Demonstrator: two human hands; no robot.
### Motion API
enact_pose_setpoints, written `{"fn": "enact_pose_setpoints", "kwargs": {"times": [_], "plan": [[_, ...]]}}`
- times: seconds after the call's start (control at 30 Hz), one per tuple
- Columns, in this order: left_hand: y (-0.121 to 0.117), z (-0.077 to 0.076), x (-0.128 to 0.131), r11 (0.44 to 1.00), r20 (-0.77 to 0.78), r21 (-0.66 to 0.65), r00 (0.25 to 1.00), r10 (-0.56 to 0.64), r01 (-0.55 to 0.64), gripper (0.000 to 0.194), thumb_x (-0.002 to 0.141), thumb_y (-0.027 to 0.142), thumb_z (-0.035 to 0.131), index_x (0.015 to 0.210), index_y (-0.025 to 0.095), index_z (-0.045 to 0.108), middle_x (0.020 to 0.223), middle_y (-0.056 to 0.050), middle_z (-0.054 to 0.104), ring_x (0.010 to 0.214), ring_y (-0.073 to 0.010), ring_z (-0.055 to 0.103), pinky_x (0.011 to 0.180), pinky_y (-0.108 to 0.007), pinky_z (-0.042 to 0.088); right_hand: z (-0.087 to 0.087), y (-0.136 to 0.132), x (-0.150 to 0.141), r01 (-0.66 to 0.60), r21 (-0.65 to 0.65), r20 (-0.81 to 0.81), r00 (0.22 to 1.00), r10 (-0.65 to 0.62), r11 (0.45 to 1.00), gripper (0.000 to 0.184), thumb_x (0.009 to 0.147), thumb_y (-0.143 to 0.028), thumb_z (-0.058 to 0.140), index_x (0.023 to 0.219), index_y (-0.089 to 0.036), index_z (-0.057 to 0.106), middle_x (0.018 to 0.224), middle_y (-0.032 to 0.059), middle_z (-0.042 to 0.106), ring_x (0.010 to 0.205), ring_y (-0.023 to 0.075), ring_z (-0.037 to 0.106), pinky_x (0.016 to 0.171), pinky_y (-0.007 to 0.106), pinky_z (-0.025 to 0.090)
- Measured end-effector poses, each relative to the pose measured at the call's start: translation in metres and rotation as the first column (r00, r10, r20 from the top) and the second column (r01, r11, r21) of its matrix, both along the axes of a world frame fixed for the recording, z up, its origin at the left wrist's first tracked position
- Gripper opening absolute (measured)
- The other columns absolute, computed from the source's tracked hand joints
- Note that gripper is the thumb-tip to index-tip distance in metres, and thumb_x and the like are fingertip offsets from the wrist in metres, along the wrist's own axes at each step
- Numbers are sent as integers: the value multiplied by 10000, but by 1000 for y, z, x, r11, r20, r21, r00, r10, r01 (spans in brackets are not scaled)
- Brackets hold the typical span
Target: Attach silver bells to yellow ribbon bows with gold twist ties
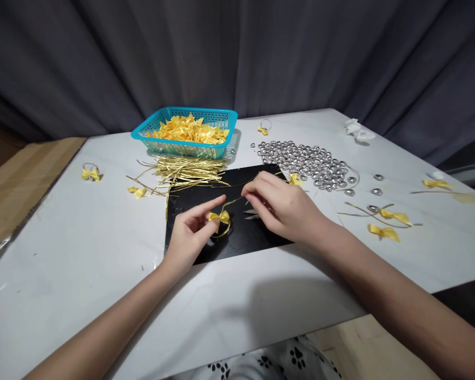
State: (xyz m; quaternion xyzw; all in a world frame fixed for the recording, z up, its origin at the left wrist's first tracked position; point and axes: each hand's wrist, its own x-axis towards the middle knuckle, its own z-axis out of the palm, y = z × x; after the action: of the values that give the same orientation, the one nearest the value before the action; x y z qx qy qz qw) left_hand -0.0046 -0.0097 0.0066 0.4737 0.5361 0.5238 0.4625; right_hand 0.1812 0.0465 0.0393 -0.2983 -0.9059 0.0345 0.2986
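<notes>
Above a black mat (237,244), my left hand (187,235) pinches a yellow ribbon bow (222,217) between thumb and fingers, its index finger stretched out over it. A small loop of gold cord hangs below the bow. From the bow a thin gold cord (230,202) runs up to my right hand (287,205), whose thumb and fingertips are closed on its end. Pointed metal blades (252,214), apparently of scissors, stick out beneath the right palm. Their handles are hidden, and I cannot tell whether the hand grips them.
Behind the mat lies a pile of gold cords (190,170), then a teal basket (184,141) of yellow bows. Silver beads (301,161) spread at the right. Loose bows (383,232) lie farther right, with a crumpled white tissue (358,130) behind. A looped bow (91,173) sits left.
</notes>
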Motion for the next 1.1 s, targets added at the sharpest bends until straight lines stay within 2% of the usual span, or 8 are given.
{"fn": "enact_pose_setpoints", "kwargs": {"times": [0.07, 0.23, 0.33, 0.47, 0.63, 0.73, 0.97, 1.1], "plan": [[0, 1, 0, 1000, -17, -6, 1000, 0, 0, 379, 650, 151, 641, 1014, 214, 724, 537, 54, 522, 505, -67, 365, 472, -187, 309, 1, 1, 1, 2, 2, 2, 1000, -2, 1000, 171, 890, -153, 414, 900, -117, 581, 837, 76, 578, 679, 138, 534, 555, 241, 385], [4, 3, 1, 998, -68, -60, 998, 6, -10, 274, 645, 203, 642, 896, 157, 740, 543, 33, 548, 502, -77, 397, 472, -197, 334, 2, 1, 2, -50, 5, -75, 996, 50, 999, 147, 869, -118, 426, 874, -119, 573, 833, 72, 584, 650, 121, 518, 545, 229, 392], [3, 4, 1, 989, -92, -108, 990, -109, 99, 204, 652, 186, 625, 814, 159, 747, 611, -6, 635, 528, -87, 447, 478, -201, 333, 1, 3, 1, -34, 43, -138, 990, 40, 998, 136, 880, -122, 436, 886, -118, 573, 835, 74, 593, 697, 126, 536, 595, 231, 418], [1, 2, -2, 973, -44, -65, 974, -224, 221, 144, 697, 194, 624, 761, 204, 752, 754, -27, 710, 577, -94, 488, 486, -196, 343, -3, 4, 1, 8, 21, -70, 998, -6, 1000, 147, 888, -144, 440, 896, -120, 584, 836, 74, 599, 673, 130, 542, 570, 236, 414], [4, 3, -4, 995, 205, -58, 977, -67, 80, 108, 670, 213, 673, 744, 228, 749, 688, 19, 667, 518, -51, 404, 476, -165, 321, -4, 4, 2, 11, 12, 4, 1000, -11, 1000, 160, 874, -143, 440, 879, -115, 597, 817, 70, 597, 623, 123, 528, 526, 236, 390], [7, 5, -4, 993, 310, -100, 950, -29, 63, 76, 621, 236, 712, 679, 193, 735, 596, 24, 616, 496, -48, 398, 459, -167, 308, -2, 3, 2, 1, 40, -4, 1000, -1, 999, 160, 870, -136, 437, 874, -113, 595, 812, 72, 595, 635, 128, 532, 527, 238, 390], [7, 4, -6, 966, 113, -119, 969, -218, 231, 127, 654, 272, 729, 740, 179, 726, 702, -26, 686, 553, -95, 516, 488, -202, 374, 2, 4, 4, 36, 122, -123, 992, -21, 992, 146, 872, -105, 425, 870, -135, 567, 810, 66, 586, 667, 132, 536, 548, 241, 411], [9, 1, -6, 971, 50, -123, 978, -201, 205, 151, 676, 289, 717, 774, 175, 719, 646, -18, 655, 543, -101, 522, 460, -200, 349, 2, 4, 4, 52, 114, -89, 995, -42, 992, 155, 885, -109, 411, 884, -155, 559, 824, 66, 586, 680, 139, 545, 572, 250, 430]]}}
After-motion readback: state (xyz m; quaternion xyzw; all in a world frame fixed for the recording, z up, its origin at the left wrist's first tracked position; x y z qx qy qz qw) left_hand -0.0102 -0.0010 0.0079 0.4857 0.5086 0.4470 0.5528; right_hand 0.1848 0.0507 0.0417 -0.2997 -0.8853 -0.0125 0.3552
